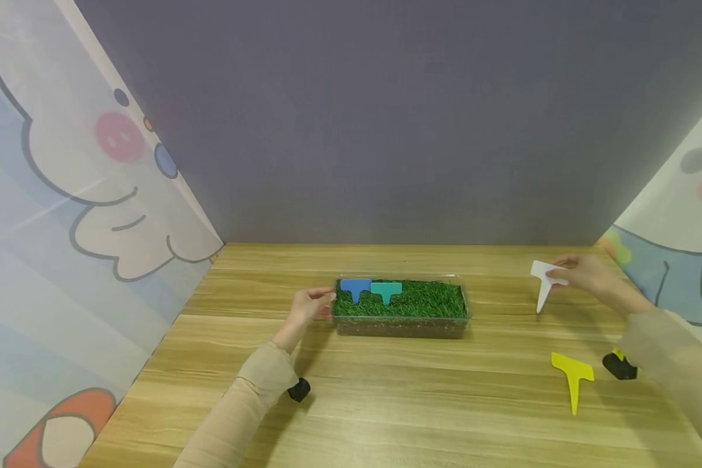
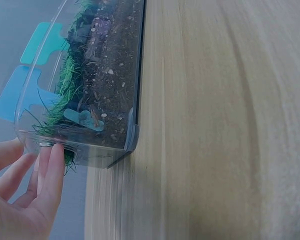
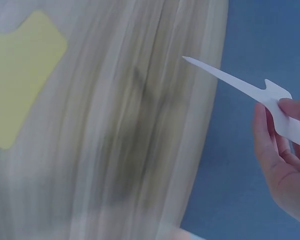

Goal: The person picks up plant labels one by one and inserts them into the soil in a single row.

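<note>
A clear plastic planter box (image 1: 400,327) filled with soil and green grass (image 1: 427,298) sits on the table. Two T-shaped plant labels, one blue (image 1: 355,286) and one teal (image 1: 385,290), stand in the grass toward its left end. My left hand (image 1: 308,305) touches that end; in the left wrist view its fingers (image 2: 51,172) lie against the end wall, fairly straight. Off to the right of the box, my right hand (image 1: 585,273) pinches a white T-shaped plant label (image 3: 277,110) by its head. The label's pointed stem hangs downward in the head view.
A yellow T-shaped plant label (image 1: 573,377) lies on the wooden table (image 1: 421,403), nearer me on the right. Behind the table rises a grey wall (image 1: 386,130). Cartoon-printed sheets (image 1: 64,227) flank both sides.
</note>
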The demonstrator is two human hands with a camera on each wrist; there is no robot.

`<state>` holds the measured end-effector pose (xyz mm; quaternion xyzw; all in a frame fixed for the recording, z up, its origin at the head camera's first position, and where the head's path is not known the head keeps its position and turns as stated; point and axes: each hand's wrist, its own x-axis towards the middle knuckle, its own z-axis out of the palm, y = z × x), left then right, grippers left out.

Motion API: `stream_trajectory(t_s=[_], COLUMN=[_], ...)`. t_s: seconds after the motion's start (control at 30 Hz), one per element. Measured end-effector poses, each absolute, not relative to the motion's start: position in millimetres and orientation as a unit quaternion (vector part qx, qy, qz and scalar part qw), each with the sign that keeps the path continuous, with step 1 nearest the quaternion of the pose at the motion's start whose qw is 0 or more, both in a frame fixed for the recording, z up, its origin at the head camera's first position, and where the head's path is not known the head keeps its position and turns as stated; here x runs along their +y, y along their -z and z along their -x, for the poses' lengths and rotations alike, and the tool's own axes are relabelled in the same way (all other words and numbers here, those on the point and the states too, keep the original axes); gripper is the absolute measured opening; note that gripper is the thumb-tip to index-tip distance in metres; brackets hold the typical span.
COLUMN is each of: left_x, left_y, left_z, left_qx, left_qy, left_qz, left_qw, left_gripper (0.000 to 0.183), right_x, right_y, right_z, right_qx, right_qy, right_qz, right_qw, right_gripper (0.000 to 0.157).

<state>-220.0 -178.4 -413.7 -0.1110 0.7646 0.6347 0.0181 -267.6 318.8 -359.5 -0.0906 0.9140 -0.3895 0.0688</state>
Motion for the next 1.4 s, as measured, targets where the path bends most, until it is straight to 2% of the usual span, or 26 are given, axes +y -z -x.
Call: stream_trajectory(t_s=[0.37,0.87,1.4], left_x=[-178,-178,-177], left_y=[414,415,412], left_z=[221,222,220], left_qx=[0.766,0.765,0.766], left_qy=[-0.632,-0.632,-0.634], left_qz=[0.117,0.120,0.105], left_qw=[0.017,0.018,0.023], left_gripper=[0.027,0.029,0.029], right_x=[298,276,243], right_y=[345,331,323], right_z=[264,261,255], right_qx=[0.896,0.898,0.889], right_qy=[0.426,0.421,0.423], right_qz=[0.124,0.129,0.170], right_qw=[0.005,-0.004,-0.038], right_gripper=[0.032,0.034,0.027])
